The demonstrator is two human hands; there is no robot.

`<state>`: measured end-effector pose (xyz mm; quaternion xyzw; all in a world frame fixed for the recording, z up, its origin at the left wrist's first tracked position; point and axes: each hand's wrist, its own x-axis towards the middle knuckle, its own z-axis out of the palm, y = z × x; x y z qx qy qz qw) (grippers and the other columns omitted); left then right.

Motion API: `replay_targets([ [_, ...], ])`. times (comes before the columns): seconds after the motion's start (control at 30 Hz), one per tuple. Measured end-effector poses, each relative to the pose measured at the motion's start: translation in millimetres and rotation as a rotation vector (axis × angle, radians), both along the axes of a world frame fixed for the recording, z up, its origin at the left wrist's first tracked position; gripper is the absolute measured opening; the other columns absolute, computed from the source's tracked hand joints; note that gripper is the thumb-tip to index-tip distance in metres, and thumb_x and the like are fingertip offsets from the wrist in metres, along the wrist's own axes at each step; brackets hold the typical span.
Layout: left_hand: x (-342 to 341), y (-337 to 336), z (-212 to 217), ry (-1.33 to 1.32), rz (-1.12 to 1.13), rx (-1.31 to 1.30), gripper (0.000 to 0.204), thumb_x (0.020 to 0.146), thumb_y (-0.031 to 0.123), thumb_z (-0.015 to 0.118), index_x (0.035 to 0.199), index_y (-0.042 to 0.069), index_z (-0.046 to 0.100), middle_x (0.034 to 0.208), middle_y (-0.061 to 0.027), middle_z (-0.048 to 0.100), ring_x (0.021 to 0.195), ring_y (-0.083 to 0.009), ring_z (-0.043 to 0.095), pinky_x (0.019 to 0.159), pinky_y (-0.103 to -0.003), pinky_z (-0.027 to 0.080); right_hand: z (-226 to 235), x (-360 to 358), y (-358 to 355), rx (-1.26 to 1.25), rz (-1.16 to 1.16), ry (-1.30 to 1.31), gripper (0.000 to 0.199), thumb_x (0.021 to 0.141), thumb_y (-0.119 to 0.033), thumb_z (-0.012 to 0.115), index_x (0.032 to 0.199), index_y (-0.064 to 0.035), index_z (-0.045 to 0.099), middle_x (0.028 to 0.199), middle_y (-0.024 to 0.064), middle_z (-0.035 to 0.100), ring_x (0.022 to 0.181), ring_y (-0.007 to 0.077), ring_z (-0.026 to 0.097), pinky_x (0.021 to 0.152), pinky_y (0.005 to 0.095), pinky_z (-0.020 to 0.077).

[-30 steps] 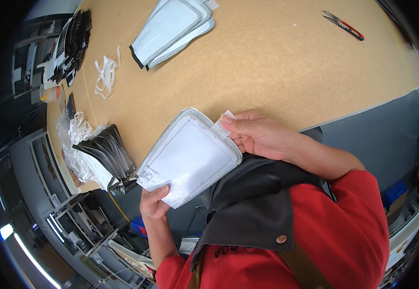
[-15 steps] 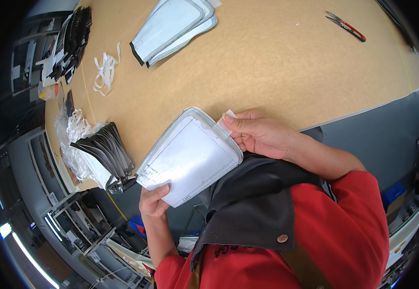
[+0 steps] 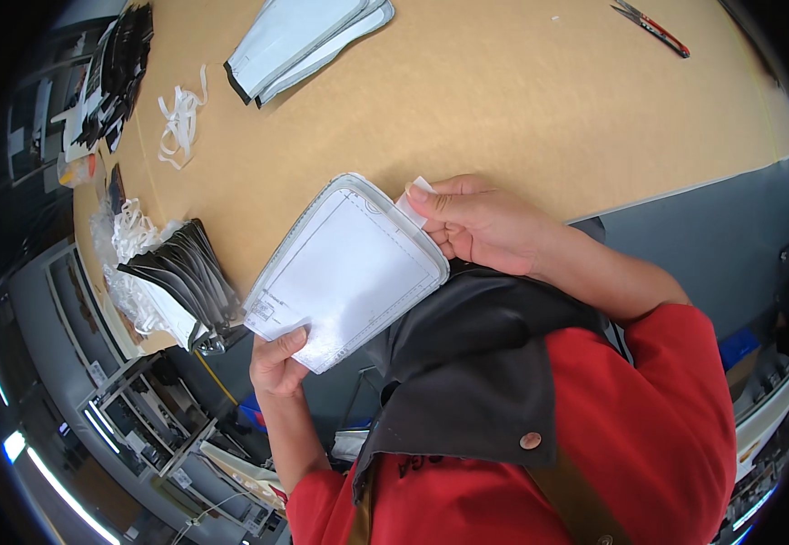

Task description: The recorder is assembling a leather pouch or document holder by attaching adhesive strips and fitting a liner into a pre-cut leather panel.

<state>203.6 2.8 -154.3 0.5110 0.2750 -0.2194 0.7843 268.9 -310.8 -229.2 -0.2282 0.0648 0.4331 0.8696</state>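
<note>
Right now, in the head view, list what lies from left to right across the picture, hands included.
Bundle of white straps → fanned stack of dark flat pieces → left hand → white stitched fabric panel → right hand → red-handled cutters.

head-worn fisheye, looking down, close, edges probably warped

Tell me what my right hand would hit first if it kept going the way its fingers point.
The right hand points leftward, already pinching the white pouch at its top corner. Beyond that, probably the stack of dark-edged pieces at the table edge, though depth is unclear.
</note>
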Motion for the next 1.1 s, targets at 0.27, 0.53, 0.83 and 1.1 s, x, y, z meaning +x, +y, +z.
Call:
replay_targets([
  [0.27, 0.9, -8.4, 10.3, -0.041, -0.045, 0.043, 0.07, 0.07, -0.011, 0.074, 0.135, -0.003, 0.048, 0.124, -0.0174, 0.061, 0.115, -0.032, 0.061, 0.098, -0.045, 0.049, 4.7, -0.3, -1.2, 0.0, -0.002, 0.012, 0.045, 0.105, -0.036, 0.043, 0.123, 0.0035, 0.055, 0.114, 0.0128, 0.066, 0.102, 0.0182, 0.065, 0.089, 0.0315, 0.0509],
  [0.53, 7.0, -13.0, 19.3, -0.074, -0.066, -0.022, 0.07, 0.071, -0.013, 0.072, 0.135, -0.002, 0.049, 0.128, -0.016, 0.06, 0.118, -0.03, 0.059, 0.101, -0.044, 0.046, 0.3, 0.7, -2.0, 0.0, -0.001, -0.046, 0.048, 0.104, -0.038, 0.044, 0.124, 0.0044, 0.054, 0.113, 0.0135, 0.066, 0.099, 0.0183, 0.066, 0.087, 0.0319, 0.0527],
  [0.83, 1.4, -9.4, 11.2, -0.078, -0.068, 0.033, 0.069, 0.071, -0.011, 0.073, 0.135, -0.002, 0.048, 0.125, -0.0162, 0.061, 0.115, -0.0301, 0.06, 0.098, -0.043, 0.048, 2.1, -2.4, -0.4, -0.033, -0.018, -0.054, 0.051, 0.105, -0.04, 0.041, 0.126, 0.0042, 0.053, 0.114, 0.0134, 0.065, 0.101, 0.0178, 0.065, 0.087, 0.0317, 0.052],
  [1.1, -1.1, -2.1, 3.6, -0.081, -0.101, 0.115, 0.071, 0.073, -0.001, 0.075, 0.137, -0.003, 0.044, 0.128, -0.015, 0.058, 0.119, -0.0292, 0.057, 0.102, -0.042, 0.044, 1.3, -8.4, 5.0, -0.058, -0.021, -0.038, 0.043, 0.1, -0.031, 0.054, 0.126, 0.0028, 0.055, 0.111, 0.0105, 0.066, 0.101, 0.0141, 0.064, 0.086, 0.0294, 0.0513],
])
